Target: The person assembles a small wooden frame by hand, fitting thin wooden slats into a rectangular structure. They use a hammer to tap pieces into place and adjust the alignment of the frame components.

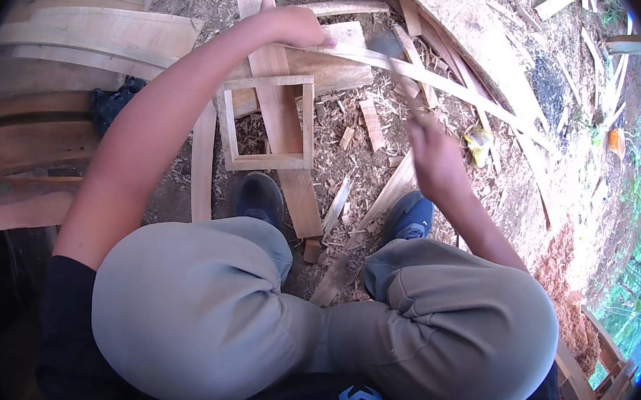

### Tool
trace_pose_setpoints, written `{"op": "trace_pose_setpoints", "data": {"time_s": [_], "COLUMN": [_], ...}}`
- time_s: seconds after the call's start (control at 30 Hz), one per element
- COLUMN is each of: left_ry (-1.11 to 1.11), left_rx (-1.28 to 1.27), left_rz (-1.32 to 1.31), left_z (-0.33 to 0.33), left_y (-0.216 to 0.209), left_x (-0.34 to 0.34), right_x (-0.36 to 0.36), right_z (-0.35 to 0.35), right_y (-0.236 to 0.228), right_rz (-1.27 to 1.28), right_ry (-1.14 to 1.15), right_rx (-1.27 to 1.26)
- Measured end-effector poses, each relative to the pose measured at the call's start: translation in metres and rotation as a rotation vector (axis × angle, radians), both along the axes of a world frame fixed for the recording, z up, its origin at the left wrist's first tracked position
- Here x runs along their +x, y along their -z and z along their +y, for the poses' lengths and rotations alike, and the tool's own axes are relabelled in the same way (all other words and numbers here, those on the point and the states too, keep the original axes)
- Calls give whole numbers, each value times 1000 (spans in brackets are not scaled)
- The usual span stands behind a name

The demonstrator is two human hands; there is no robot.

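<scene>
My left hand [295, 26] reaches far forward, its fingers closed at the end of a long thin wooden strip [455, 82]. The strip slants away to the right. My right hand [439, 165] grips the handle of a hammer-like tool [405, 81]. Its dark head is smeared by motion, so I cannot tell its exact kind, and it hovers close to the strip. Below my left hand a rectangular wooden frame [233, 131] lies over a long plank [301, 202], with boards under and behind it.
Wide boards [105, 31] are stacked at the left, beside a black plastic bag [116, 103]. Wood shavings and offcuts litter the ground around my shoes [260, 196]. A yellow wrapper [479, 144] lies right of my right hand. Reddish sawdust [569, 301] is heaped at the far right.
</scene>
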State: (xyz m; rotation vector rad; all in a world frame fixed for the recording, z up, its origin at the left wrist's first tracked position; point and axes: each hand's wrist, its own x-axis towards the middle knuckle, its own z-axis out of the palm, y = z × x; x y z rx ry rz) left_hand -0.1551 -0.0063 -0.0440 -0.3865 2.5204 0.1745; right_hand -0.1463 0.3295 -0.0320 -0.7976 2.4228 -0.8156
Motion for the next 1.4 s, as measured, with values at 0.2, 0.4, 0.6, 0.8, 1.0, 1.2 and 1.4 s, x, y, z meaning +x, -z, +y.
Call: {"op": "trace_pose_setpoints", "data": {"time_s": [0.2, 0.4, 0.6, 0.8, 1.0, 1.2, 1.4], "left_ry": [-29, 41, -46, -102, -81, -91, -63], "left_rx": [21, -45, -7, 8, -49, -34, -87], "left_rz": [-40, 50, 46, 247, 94, 130, 129], "left_z": [-19, -3, -7, -21, -4, -9, -8], "left_y": [12, 4, -5, -19, -19, -14, -10], "left_x": [12, 15, 10, 11, 18, 21, 12], "right_x": [2, -6, -3, -5, -15, -14, 2], "right_z": [-20, -4, -14, -12, -27, -37, -32], "right_y": [-39, 8, -15, 8, 1, -16, 3], "right_rz": [-73, 21, 6, 4, -54, -47, -113], "right_ry": [96, -37, 181, 133, 77, -1, 189], "right_rx": [-50, 47, -223, -128, -17, 61, -110]}}
